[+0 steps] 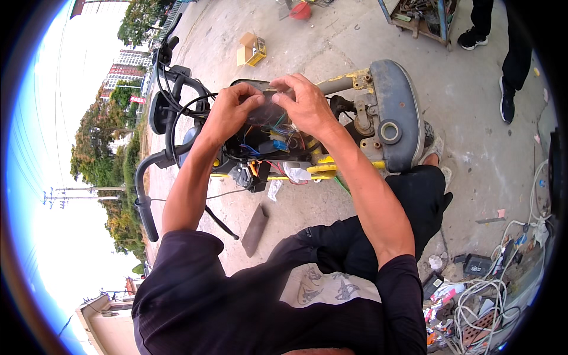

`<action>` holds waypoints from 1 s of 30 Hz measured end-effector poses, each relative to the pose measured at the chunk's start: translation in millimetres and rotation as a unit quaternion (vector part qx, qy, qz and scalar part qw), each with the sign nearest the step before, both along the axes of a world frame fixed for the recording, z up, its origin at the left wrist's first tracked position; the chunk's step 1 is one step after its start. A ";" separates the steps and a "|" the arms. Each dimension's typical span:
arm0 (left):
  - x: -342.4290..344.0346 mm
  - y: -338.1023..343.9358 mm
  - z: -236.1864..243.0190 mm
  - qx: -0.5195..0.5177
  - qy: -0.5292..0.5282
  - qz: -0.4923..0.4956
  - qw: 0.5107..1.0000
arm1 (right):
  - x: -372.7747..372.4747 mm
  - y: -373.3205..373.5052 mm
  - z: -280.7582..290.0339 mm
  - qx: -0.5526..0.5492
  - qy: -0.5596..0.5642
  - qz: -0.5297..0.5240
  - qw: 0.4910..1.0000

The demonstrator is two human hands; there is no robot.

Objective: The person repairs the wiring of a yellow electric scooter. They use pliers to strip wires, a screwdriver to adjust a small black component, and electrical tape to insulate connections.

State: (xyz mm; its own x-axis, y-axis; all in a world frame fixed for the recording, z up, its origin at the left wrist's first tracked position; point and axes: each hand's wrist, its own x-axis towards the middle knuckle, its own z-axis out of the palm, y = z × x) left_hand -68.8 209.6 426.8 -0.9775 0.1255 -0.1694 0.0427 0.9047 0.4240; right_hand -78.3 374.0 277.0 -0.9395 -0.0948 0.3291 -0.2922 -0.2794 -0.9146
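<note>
Both hands are raised over the open middle of a yellow-framed, scooter-like vehicle. My left hand [236,109] is closed, thumb and fingers pinched together. Close beside it, my right hand [307,106] is pinched too, its fingertips turned toward the left thumb. Something thin and partly see-through seems to lie between them, but I cannot make it out. Below the hands, loose coloured wires [281,124] and a small blue part [272,146] sit in the frame. Black handlebars [171,124] with cables are on the left. A dark grey body panel [395,112] with a round ring is on the right.
On the concrete lie a small yellow cardboard box [252,50] and a flat dark strip [255,231]. A metal cart of parts [421,18] stands at the far right, near another person's legs [516,56]. Tangled pale cable [488,290] and scraps fill the lower right.
</note>
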 end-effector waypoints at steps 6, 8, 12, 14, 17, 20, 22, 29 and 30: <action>-11.1 -3.3 -4.4 -0.013 0.008 0.015 1.000 | -4.9 23.4 -2.3 -0.005 -0.065 -0.061 0.996; -9.6 -2.6 -5.3 -0.079 0.047 0.002 0.996 | -7.2 28.2 -6.9 -0.006 -0.091 -0.075 0.993; -1.6 1.8 -5.2 -0.222 0.126 -0.013 0.967 | -5.7 34.4 -12.2 0.013 -0.118 -0.066 0.991; 2.2 3.1 -3.5 -0.242 0.134 -0.005 0.961 | -1.2 36.7 -14.1 0.031 -0.130 -0.041 0.990; 4.6 5.3 -2.2 -0.233 0.135 0.012 0.963 | 5.2 37.1 -18.0 0.065 -0.140 -0.015 0.988; 7.9 6.3 -0.7 -0.193 0.150 -0.007 0.970 | 12.5 41.5 -19.5 0.116 -0.123 0.004 0.986; 7.7 -5.9 -3.1 -0.132 0.161 -0.043 0.977 | 15.1 38.7 -26.0 0.105 -0.120 0.036 0.987; 43.6 10.0 14.8 -0.093 0.241 -0.063 0.964 | 22.7 34.8 -36.5 -0.007 -0.170 0.113 0.979; 54.1 10.1 19.6 -0.091 0.230 -0.063 0.967 | 25.5 38.2 -29.7 -0.031 -0.186 0.133 0.973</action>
